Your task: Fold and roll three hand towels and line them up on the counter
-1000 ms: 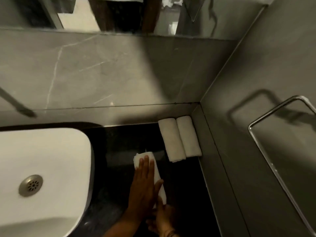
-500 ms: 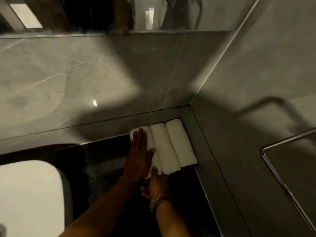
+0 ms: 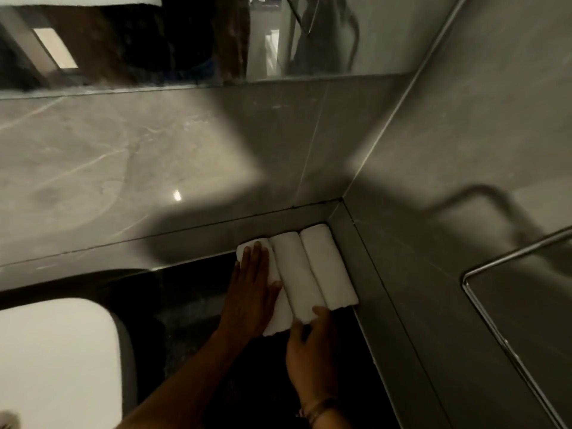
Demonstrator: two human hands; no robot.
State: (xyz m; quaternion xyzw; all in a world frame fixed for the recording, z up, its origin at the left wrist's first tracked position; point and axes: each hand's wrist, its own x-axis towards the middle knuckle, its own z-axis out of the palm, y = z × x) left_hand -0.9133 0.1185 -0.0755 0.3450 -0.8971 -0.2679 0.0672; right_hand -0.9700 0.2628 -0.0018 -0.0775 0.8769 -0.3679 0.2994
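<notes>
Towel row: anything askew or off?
Slightly. The leftmost towel roll sticks out further toward the person than the middle roll and the right roll, so the near ends are not flush. Left hand lies flat on it; right hand touches the near ends.

**Around the corner**

A white basin (image 3: 58,360) sits at lower left. Grey veined wall tiles (image 3: 123,168) rise behind, with a mirror (image 3: 185,38) above them. A chrome rail (image 3: 507,342) is mounted on the grey side wall (image 3: 464,134) at right.
</notes>
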